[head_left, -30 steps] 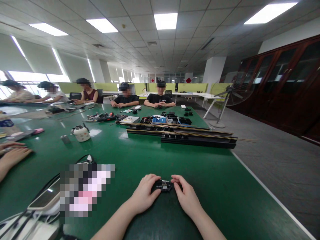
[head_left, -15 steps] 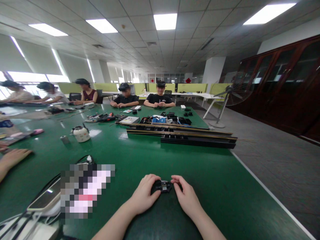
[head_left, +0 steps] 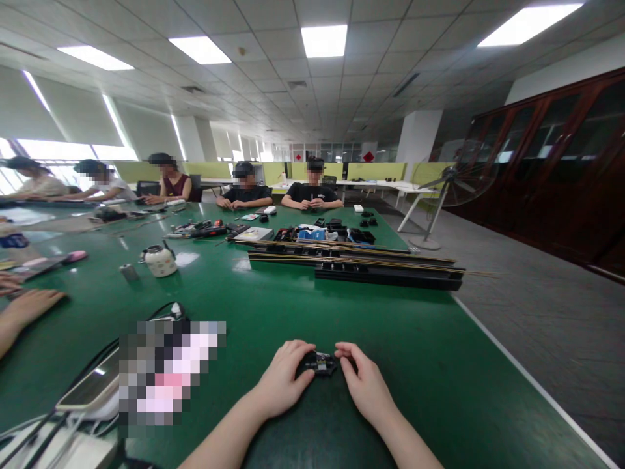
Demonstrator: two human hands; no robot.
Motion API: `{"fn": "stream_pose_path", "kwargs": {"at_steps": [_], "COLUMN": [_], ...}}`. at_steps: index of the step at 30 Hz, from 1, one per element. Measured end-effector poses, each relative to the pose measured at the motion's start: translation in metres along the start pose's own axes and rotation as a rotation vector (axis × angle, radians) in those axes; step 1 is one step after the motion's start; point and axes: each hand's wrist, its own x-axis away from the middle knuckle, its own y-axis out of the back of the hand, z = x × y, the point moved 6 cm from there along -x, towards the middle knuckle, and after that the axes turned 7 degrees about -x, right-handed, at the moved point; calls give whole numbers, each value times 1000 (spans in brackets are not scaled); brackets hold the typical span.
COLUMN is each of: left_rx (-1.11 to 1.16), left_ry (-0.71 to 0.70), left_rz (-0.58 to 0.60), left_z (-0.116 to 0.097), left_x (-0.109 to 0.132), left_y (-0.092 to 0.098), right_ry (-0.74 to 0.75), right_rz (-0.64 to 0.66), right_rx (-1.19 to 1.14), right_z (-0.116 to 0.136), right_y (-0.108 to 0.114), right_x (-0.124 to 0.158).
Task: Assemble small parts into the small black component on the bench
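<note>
On the green table in front of me is a small black plastic housing (head_left: 322, 365) with silvery metal pieces showing in its open top. My left hand (head_left: 286, 374) holds its left end between the thumb and the fingers, which hide that end. At the opposite end is my right hand (head_left: 362, 374), its thumb and fingers curved and a little apart. Nothing shows between those fingers, and their tips are close to the housing's right edge; I cannot tell whether they touch it.
Long black rails (head_left: 388, 277) with thin brass-coloured rods lie across the table ahead. To my left are a phone (head_left: 90, 384), cables, a pale pot-shaped container (head_left: 160, 260) and a small grey cylinder (head_left: 129, 272). Another person's hand (head_left: 39, 305) rests at the far left; several people sit farther off.
</note>
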Motion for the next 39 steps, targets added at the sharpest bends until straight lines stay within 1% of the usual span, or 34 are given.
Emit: {"fn": "stream_pose_path", "kwargs": {"at_steps": [11,21,39], "left_rx": [-6,-9,-25], "left_ry": [8,8,-25], "left_rz": [10,21,1], "left_z": [-3,-8,-11], "left_x": [-1,-1,-1], "left_y": [2,3,4], "right_ry": [-7,19,3], "right_rz": [7,2,13], "right_rx": [4,-20,9], "right_z": [0,-3,3], "right_y": [-1,0,1], "right_x": [0,0,2]}}
